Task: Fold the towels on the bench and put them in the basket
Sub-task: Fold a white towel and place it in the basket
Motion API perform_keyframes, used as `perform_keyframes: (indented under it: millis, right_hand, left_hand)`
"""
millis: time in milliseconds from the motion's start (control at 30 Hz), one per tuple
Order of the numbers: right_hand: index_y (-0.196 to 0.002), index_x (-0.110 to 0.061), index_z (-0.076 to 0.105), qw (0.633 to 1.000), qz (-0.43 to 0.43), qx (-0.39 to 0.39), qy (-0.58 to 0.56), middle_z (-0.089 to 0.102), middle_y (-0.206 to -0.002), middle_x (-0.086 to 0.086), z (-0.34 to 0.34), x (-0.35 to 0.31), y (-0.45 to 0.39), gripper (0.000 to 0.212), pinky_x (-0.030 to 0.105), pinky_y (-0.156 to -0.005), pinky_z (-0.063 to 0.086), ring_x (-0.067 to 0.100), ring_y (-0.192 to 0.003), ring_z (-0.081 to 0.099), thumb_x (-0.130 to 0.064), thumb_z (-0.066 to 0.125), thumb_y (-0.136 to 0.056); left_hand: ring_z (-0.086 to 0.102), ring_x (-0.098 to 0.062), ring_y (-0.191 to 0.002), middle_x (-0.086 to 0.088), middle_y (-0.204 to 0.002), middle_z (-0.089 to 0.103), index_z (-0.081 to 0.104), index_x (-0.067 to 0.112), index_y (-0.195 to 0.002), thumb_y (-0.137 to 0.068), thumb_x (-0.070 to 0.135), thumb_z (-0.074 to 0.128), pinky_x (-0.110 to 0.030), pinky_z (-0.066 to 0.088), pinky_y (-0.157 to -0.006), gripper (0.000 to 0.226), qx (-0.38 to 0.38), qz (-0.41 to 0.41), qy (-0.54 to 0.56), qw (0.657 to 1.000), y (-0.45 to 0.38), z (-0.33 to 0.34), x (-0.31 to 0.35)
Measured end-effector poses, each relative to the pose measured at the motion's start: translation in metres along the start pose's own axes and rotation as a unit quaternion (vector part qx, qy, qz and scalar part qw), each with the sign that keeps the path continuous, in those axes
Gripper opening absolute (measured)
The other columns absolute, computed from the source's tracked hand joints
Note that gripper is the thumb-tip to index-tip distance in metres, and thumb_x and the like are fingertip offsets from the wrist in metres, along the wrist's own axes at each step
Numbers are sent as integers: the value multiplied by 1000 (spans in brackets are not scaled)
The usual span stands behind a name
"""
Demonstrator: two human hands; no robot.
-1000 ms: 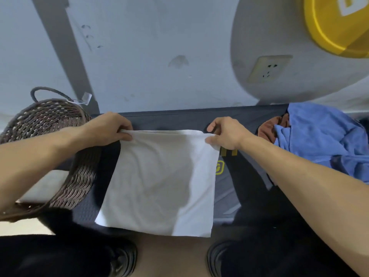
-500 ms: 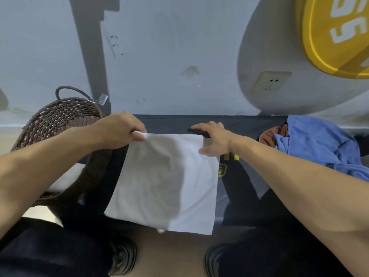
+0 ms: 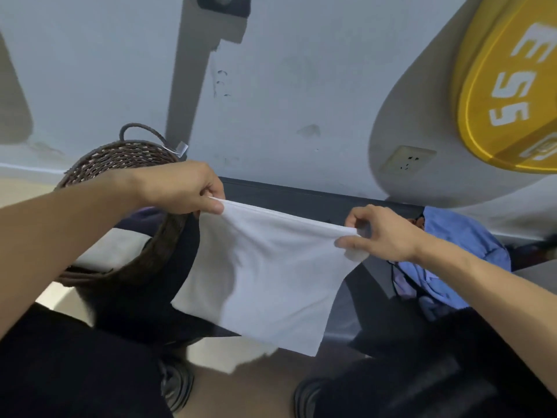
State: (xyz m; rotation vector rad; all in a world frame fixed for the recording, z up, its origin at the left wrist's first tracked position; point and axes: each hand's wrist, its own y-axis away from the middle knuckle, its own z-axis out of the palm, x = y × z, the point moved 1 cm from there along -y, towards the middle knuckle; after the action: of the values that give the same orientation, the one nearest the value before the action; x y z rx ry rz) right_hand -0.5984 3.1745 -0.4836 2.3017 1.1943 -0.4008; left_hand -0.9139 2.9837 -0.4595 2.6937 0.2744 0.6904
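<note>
Holding: a white towel (image 3: pixel 265 267) is held up in the air above the table (image 3: pixel 301 196); its doubled top edge is stretched between both hands and the rest hangs free.
Left grip: the left hand (image 3: pixel 177 188) is closed in a pinch on the towel's upper left corner, thumb against curled fingers.
Right grip: the right hand (image 3: pixel 379 233) is closed in a pinch on the upper right corner, thumb below and fingertips above the edge.
Basket: a woven basket (image 3: pixel 126 158) stands at the left end, just beside the left hand; pale fabric is seen inside it, judged to be a towel already stowed.
Done so far: the white towel appears folded at least once, since two layers are visible along the top edge.
Left to do: further folding is judged necessary, then placement in the basket; a blue towel (image 3: pixel 458 245) lies unfolded in a heap at the right end, with something orange-brown partly hidden behind it.
Change from earlier frames: the towel was draped flat over the table a second ago; it has since been lifted clear and drawn taut, and the left hand has been raised higher than the right.
</note>
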Motion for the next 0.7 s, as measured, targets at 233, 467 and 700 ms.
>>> perform_keyframes:
  millis: [233,467,700]
  right_hand:
    - [-81,-24,67,988,7,69,-138,70,-69,-10,10,1,33,14,12,-58,44,3,-59,59,-29,80,-82]
    - [-89,-27,74,982,16,130,-136,73,-80,-19,12,7,44,9,10,-65,48,0,-71,66,-23,68,-94]
    - [-81,-30,58,980,38,169,-102,64,-70,-9,16,4,44,20,10,-55,41,-1,-60,56,-32,54,-100]
  left_hand:
    - [61,-3,-57,3,-67,71,68,23,-80,-93,28,66,-13,44,-55,14,-14,-26,34,999,12,6,-4]
    - [52,-3,-51,8,-56,64,67,21,-74,-94,25,64,-13,39,-52,21,-27,-18,99,995,23,7,-4]
    - [35,-14,-62,3,-62,42,49,13,-67,-102,21,51,-29,30,-64,36,-5,-48,182,982,22,15,7]
